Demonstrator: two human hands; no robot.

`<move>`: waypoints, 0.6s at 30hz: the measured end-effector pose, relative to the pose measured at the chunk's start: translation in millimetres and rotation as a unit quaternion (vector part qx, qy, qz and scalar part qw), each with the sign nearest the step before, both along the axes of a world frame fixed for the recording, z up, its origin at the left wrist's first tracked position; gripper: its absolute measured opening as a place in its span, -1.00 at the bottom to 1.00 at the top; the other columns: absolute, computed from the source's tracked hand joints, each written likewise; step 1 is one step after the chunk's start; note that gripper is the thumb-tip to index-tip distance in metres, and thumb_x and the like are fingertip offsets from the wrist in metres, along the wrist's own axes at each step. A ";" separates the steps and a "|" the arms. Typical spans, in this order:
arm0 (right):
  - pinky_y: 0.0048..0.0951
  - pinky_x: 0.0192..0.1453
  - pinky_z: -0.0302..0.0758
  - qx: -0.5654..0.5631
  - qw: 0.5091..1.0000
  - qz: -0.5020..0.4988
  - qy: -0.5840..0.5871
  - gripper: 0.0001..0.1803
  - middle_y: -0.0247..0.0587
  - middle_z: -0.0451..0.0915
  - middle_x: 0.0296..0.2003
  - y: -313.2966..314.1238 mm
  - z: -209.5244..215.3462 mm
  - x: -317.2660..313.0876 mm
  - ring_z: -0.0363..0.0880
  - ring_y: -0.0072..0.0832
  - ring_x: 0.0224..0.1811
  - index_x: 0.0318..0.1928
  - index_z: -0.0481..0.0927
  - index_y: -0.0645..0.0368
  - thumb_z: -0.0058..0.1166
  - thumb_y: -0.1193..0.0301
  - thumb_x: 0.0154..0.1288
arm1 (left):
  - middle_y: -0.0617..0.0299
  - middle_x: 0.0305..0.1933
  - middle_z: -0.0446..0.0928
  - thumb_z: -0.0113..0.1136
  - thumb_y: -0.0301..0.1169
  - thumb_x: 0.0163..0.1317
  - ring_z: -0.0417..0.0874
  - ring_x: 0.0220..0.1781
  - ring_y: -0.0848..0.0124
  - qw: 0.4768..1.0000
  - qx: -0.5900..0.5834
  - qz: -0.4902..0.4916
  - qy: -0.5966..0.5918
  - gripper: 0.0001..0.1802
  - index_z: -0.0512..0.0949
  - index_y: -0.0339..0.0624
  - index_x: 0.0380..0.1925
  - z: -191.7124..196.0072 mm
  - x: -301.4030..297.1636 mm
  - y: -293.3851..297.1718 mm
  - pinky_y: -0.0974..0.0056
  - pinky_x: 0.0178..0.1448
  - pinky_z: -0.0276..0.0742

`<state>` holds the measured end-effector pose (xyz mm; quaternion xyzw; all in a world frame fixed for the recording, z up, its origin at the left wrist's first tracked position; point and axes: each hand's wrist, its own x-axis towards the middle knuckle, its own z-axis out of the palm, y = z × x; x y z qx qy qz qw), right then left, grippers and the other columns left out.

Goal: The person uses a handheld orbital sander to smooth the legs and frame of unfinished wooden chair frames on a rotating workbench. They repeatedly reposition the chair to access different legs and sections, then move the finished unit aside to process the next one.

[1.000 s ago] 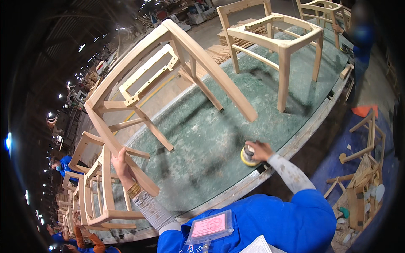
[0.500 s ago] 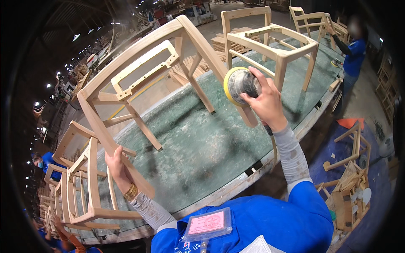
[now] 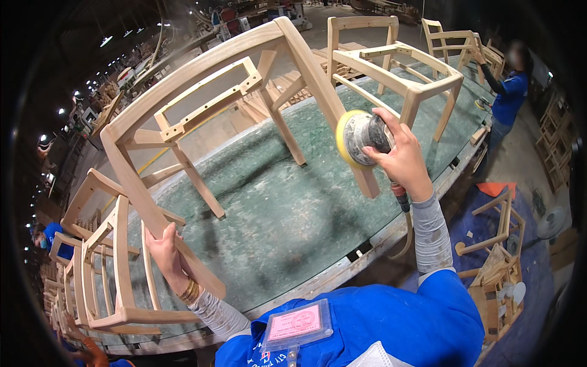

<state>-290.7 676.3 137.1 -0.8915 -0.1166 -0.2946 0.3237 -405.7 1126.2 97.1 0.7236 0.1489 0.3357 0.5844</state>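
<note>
A bare wooden chair frame [image 3: 202, 73] is tilted over the green worktop, its legs spread toward me and away. My left hand [image 3: 166, 252] is closed around its near left leg, low down. In my right hand [image 3: 403, 156] is a round orbital sander [image 3: 362, 138] with a yellow pad edge, gripped over its dark top. The pad lies against the frame's right leg [image 3: 330, 104], above that leg's lower end. A hose with a reddish fitting [image 3: 401, 199] hangs from the sander below my wrist.
The green worktop [image 3: 275, 226] has a worn pale edge. Another chair frame [image 3: 403, 79] stands on it at the right, more frames [image 3: 116, 275] at the left. A co-worker in blue [image 3: 510, 98] handles a chair at the far right. Wooden pieces [image 3: 495, 287] lie on a blue floor.
The sander and my right hand have shifted slightly right and down along the right leg. My left hand keeps its grip on the left leg, and the whole view has turned a little.
</note>
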 end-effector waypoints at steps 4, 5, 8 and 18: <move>-0.18 -0.10 0.49 0.010 1.000 -0.005 0.017 -0.25 -0.01 0.49 -0.26 3.5 9.2 -1.2 0.54 -0.08 -0.24 0.18 0.36 -0.22 0.34 0.32 -0.11 | 0.27 -0.42 0.41 0.20 -0.51 0.06 0.46 -0.52 0.55 1.000 -0.003 0.006 0.004 -0.61 0.37 -0.31 -0.09 -6.3 -1.4 8.2 0.45 -0.48 0.45; -0.20 -0.02 0.46 0.009 1.000 -0.007 0.028 -0.26 -0.01 0.51 -0.17 3.7 9.2 -2.0 0.54 -0.09 -0.13 0.17 0.37 -0.14 0.34 0.36 -0.11 | 0.27 -0.42 0.41 0.20 -0.51 0.06 0.46 -0.52 0.55 1.000 0.000 0.003 0.000 -0.61 0.37 -0.31 -0.08 -4.0 -1.7 5.9 0.45 -0.48 0.44; -0.23 0.04 0.45 0.009 1.000 0.000 0.026 -0.28 -0.01 0.53 -0.07 4.5 11.3 0.0 0.53 -0.09 -0.03 0.16 0.38 -0.06 0.34 0.39 -0.11 | 0.27 -0.41 0.41 0.20 -0.52 0.06 0.46 -0.52 0.56 1.000 0.002 -0.001 0.003 -0.59 0.37 -0.31 -0.07 -4.9 -0.5 6.8 0.46 -0.49 0.44; -0.15 -0.16 0.48 -0.008 0.999 -0.018 0.025 -0.25 0.00 0.48 -0.37 -2.7 8.6 -1.8 0.53 -0.06 -0.30 0.19 0.33 -0.28 0.33 0.28 -0.11 | 0.26 -0.41 0.41 0.22 -0.52 0.03 0.45 -0.54 0.54 1.000 -0.007 0.008 0.005 -0.52 0.36 -0.32 0.00 -4.1 -5.8 0.3 0.46 -0.49 0.43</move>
